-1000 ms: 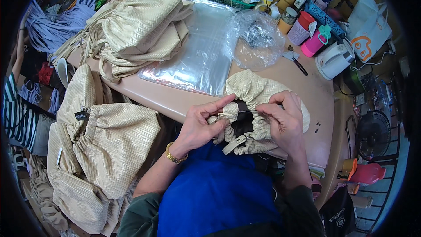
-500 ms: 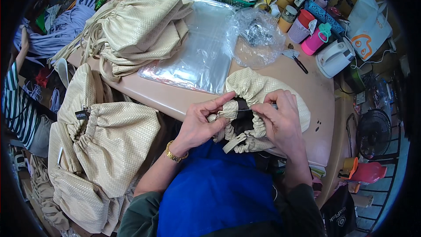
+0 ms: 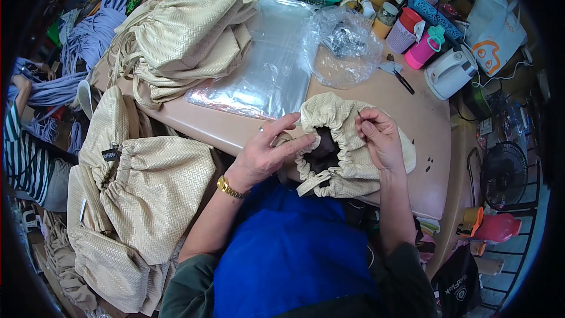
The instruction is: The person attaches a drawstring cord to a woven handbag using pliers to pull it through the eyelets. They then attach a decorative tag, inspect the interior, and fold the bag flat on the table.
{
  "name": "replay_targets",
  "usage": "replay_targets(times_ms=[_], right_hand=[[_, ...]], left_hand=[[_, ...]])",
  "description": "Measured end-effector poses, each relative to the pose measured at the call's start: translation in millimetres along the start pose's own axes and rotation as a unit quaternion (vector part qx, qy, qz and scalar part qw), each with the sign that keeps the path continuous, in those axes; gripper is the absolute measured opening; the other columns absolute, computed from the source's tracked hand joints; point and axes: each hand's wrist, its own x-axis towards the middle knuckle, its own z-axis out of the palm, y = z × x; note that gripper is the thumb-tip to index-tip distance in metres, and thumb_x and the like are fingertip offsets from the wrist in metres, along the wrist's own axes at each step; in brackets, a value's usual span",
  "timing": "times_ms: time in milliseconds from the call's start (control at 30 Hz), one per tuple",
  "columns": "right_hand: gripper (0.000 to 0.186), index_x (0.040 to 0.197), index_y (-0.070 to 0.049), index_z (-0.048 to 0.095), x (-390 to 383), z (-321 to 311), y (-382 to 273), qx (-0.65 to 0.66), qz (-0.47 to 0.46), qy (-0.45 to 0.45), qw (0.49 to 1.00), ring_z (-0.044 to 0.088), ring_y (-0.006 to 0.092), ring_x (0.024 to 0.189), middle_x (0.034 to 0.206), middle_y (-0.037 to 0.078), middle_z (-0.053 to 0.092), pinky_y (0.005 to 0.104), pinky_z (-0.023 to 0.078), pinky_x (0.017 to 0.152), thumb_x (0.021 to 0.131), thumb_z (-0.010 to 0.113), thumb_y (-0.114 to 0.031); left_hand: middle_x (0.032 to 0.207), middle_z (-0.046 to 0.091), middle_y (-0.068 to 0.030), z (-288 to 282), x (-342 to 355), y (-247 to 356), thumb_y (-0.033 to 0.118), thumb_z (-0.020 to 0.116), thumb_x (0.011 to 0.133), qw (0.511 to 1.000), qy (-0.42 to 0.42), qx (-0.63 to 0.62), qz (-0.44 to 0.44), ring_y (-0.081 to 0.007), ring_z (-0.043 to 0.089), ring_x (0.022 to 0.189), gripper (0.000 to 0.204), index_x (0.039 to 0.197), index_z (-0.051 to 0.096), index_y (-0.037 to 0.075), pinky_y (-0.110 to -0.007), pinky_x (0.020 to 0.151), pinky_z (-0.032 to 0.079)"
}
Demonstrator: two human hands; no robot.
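A cream herringbone-weave drawstring bag (image 3: 376, 168) lies at the table's near edge. Its gathered mouth gapes, and a dark lining (image 3: 322, 148) shows inside. At the left of that mouth, my left hand (image 3: 259, 156) grips the rim, a fingertip over the edge and one finger stretched out above. A cream strap loops beside those fingers. Above the bag's right side, my right hand (image 3: 379, 132) is raised, its thumb and forefinger pinched on something thin and dark, too small to name. A short cream tab hangs at the near rim.
Cream bags (image 3: 188, 29) are piled at the far left of the table; more bags (image 3: 156, 194) stand at my left. Clear plastic sleeves (image 3: 253, 76) and a crumpled plastic bag (image 3: 344, 47) lie beyond. Scissors (image 3: 404, 82) and a white kettle (image 3: 450, 73) sit right. Another person's striped sleeve (image 3: 26, 147) shows left.
My right hand has moved up and right, away from the bag's mouth, where a thin metallic tool showed between my hands. My left hand has shifted slightly, and the mouth looks wider.
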Motion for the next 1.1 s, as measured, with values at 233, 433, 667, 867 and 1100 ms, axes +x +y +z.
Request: replay_targets(times_ms=[233, 433, 667, 867, 1100], right_hand=[[0.016, 0.097, -0.005, 0.073, -9, 36, -24, -0.259, -0.154, 0.03, 0.953, 0.055, 0.0114, 0.08, 0.086, 0.001, 0.06, 0.0245, 0.041, 0.071, 0.085, 0.067, 0.003], [0.04, 0.094, -0.013, 0.076, -24, 45, -44, -0.589, -0.364, 0.031, 0.721, 0.055, 0.0229, 0.079, 0.087, 0.003, 0.06, 0.0355, 0.035, 0.071, 0.061, 0.066, 0.006], [0.039, 0.096, -0.015, 0.074, -29, 50, -50, -0.647, -0.37, 0.01, 0.666, 0.055, 0.0215, 0.08, 0.089, 0.002, 0.06, 0.0374, 0.034, 0.073, 0.061, 0.065, -0.002], [0.038, 0.096, -0.014, 0.074, -29, 55, -52, -0.663, -0.366, 0.003, 0.654, 0.056, 0.0219, 0.081, 0.088, 0.003, 0.06, 0.0368, 0.035, 0.074, 0.062, 0.066, 0.0], [0.034, 0.098, -0.01, 0.072, -34, 66, -50, -0.696, -0.357, 0.0, 0.622, 0.057, 0.02, 0.082, 0.09, 0.003, 0.06, 0.0383, 0.037, 0.074, 0.066, 0.065, -0.003]], left_hand=[[0.113, 0.063, -0.0166, 11, 10, 3, 0.011, 0.071, 0.082, 0.999, 0.043, 0.004, -0.002, -0.0283, 0.065, 0.086, 0.033, 0.113, 0.065, -0.001, -0.034, 0.075, 0.054], [0.095, 0.062, -0.0157, 25, 5, 8, 0.021, 0.056, 0.096, 0.986, 0.049, -0.105, -0.118, -0.0307, 0.064, 0.085, 0.023, 0.097, 0.061, -0.002, -0.036, 0.074, 0.053], [0.094, 0.061, -0.0156, 17, 8, 13, 0.008, 0.062, 0.089, 0.987, 0.033, -0.112, -0.112, -0.0322, 0.064, 0.081, 0.012, 0.097, 0.061, -0.001, -0.037, 0.07, 0.053], [0.093, 0.06, -0.0159, 15, 10, 14, 0.007, 0.062, 0.088, 0.988, 0.024, -0.107, -0.104, -0.0328, 0.063, 0.08, 0.012, 0.097, 0.061, -0.002, -0.037, 0.07, 0.053], [0.096, 0.061, -0.0166, 13, 13, 19, 0.004, 0.061, 0.086, 0.986, 0.04, -0.115, -0.116, -0.0332, 0.063, 0.083, 0.013, 0.098, 0.06, -0.003, -0.038, 0.072, 0.053]])
